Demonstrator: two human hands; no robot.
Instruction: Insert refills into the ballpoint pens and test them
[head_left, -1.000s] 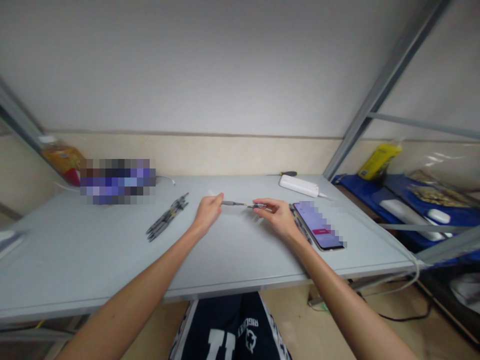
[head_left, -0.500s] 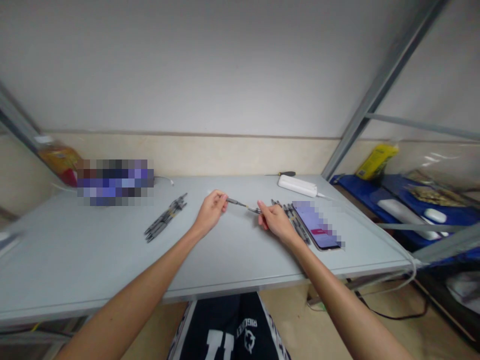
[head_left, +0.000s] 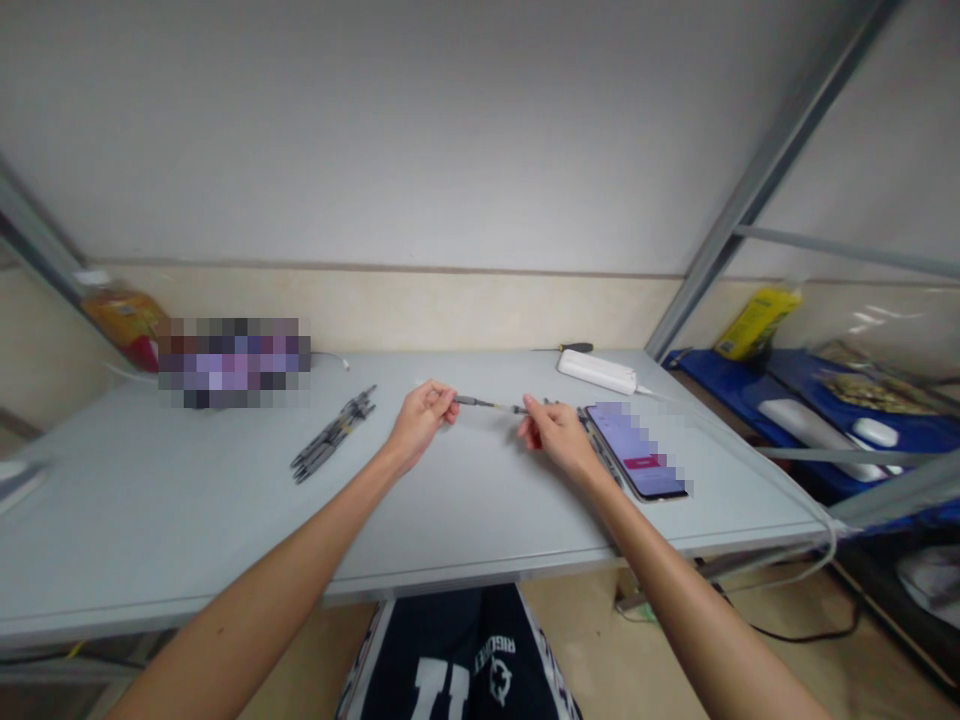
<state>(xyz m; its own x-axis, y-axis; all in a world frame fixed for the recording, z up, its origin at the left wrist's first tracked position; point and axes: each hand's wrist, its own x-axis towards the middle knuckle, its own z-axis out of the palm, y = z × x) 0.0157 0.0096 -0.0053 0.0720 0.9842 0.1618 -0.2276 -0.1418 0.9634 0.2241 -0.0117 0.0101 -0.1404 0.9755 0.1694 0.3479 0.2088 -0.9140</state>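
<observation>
My left hand (head_left: 421,422) pinches a slim grey pen part (head_left: 468,400) between thumb and fingers, above the middle of the desk. A thin section with a yellowish bit runs from it toward my right hand (head_left: 556,432). Those fingers are closed on a dark pen part with a pale, see-through piece (head_left: 507,408). The two parts lie almost in one line; whether they touch is too small to tell. Several grey pens (head_left: 332,437) lie in a slanted bundle left of my left hand. More pens (head_left: 583,420) are mostly hidden behind my right hand.
Beside my right wrist lies a phone (head_left: 636,452) with a lit screen. Behind it are a white power strip (head_left: 598,371) with a cable and a screwdriver (head_left: 574,348). A bottle (head_left: 124,312) and a blurred-out item (head_left: 234,362) stand back left. Metal posts frame the desk (head_left: 465,520).
My right hand has shifted slightly right and up. The part in it has turned from slanted to nearly level, in line with the left part. My left hand has barely moved.
</observation>
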